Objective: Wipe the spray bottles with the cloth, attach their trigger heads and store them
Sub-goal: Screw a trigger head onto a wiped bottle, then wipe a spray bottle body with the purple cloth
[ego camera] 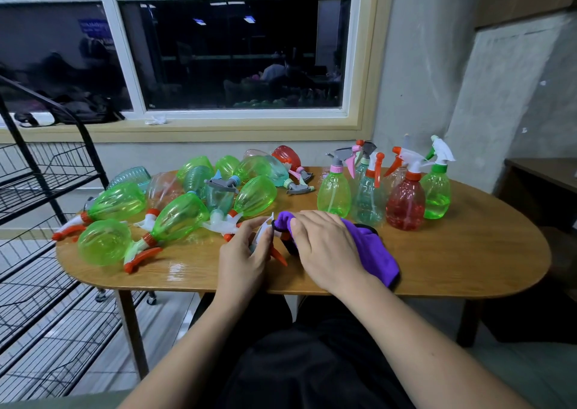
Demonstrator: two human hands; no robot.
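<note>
My left hand (243, 252) grips a white trigger head with an orange lever (274, 251) near the table's front edge. My right hand (327, 246) presses a purple cloth (371, 249) against that head; the cloth covers whatever lies beneath it. Several green, teal and red spray bottles lie on their sides in a pile (187, 196) at the left of the wooden table (468, 265). Several bottles stand upright at the right, among them a green one (334, 193), a red one (406, 204) and a green one with liquid (436, 190).
A black wire shelf rack (40, 221) stands left of the table. A window with a pale sill (218, 127) is behind the table. A grey wall and a dark cabinet (540, 177) are at the right. My dark-clothed lap is below the table edge.
</note>
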